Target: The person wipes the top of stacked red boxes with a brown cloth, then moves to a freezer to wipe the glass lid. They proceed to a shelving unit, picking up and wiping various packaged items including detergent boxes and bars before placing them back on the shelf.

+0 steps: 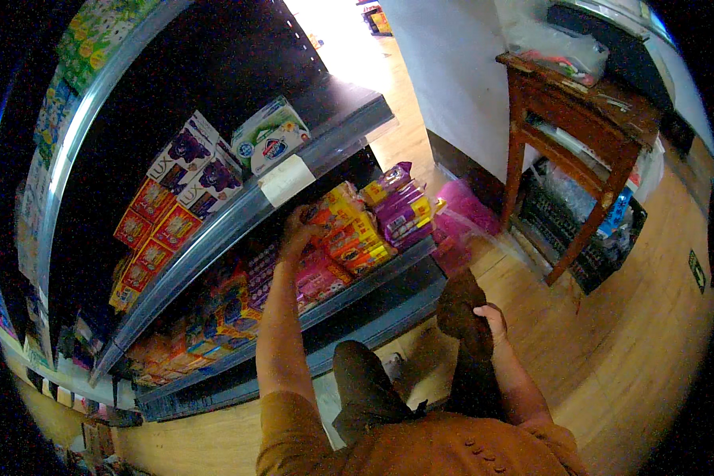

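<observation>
My left hand (296, 232) reaches onto the lower shelf, at the left end of a stack of orange and yellow packets (349, 230). Its fingers are dim and partly lost against the packets, so whether they grip one is unclear. Right of that stack lie purple packets with yellow labels (404, 213), and below my hand are pink packets (321, 279). Down by my right knee, my right hand (492, 321) is closed around a dark brown cloth (462, 305), which hangs in front of my leg.
On the shelf above stand orange-red boxes (155, 230), purple-and-white boxes (194, 163) and a green-and-white box (270, 135). A pink plastic bag (464, 210) lies beyond the shelf end. At right, a wooden stool (587, 95) stands over a black crate (611, 254).
</observation>
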A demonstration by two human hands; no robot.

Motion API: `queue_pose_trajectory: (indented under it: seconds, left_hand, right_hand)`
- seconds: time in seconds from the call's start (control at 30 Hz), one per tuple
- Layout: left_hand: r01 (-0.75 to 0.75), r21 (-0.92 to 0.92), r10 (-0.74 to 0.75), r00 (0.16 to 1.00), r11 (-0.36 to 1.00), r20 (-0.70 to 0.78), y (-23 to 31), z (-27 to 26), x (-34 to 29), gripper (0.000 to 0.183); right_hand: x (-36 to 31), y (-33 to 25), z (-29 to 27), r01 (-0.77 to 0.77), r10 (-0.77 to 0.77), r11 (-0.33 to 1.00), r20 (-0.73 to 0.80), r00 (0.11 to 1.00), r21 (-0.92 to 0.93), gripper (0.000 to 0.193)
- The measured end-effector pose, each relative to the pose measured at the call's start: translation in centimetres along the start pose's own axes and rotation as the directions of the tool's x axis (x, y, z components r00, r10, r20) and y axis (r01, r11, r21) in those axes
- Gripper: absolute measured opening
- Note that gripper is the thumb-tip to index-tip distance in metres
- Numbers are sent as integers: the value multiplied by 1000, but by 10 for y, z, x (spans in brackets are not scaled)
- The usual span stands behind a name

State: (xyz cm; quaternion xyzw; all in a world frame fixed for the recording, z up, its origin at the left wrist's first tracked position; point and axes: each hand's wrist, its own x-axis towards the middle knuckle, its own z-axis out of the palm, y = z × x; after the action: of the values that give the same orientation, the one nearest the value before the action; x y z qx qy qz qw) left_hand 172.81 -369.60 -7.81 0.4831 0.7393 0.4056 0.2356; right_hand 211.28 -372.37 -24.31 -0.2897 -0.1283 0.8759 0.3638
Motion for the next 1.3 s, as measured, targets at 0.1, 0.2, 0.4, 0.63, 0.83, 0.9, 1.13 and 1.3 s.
queue_pose_trajectory:
  seconds: [0.1,0.2,0.4,0.63,0.83,0.9,1.13,1.3]
  left_hand:
    - [18,0,-18,999,1000,-33,15,5,-10,65]
    - [-55,55,56,998,997,-13,9,8,-3,64]
    - [-307,622,427,903,721,-50,8,37,5,55]
    - [-324,725,332,933,608,138,53,130,-9,50]
    - [-280,771,226,957,572,180,49,151,3,69]
    - [-257,761,188,966,595,179,49,153,3,71]
    - [-304,838,289,939,453,185,32,155,19,79]
    - [-340,804,181,940,488,288,47,150,22,86]
  right_hand:
    - [13,8,-21,5,-4,1000,29,1000,-29,21]
    - [34,23,-50,89,-117,976,-134,984,-201,23]
    - [-6,-2,9,-55,49,994,-68,996,-94,25]
    - [5,5,-8,-62,43,983,-110,993,-174,24]
    - [18,12,-37,-132,132,991,-2,991,-23,28]
    - [7,5,-28,-172,172,985,-11,985,-4,30]
    - [5,3,-21,-138,133,984,-52,990,-115,31]
    - [10,4,-25,-174,168,976,-58,984,-130,32]
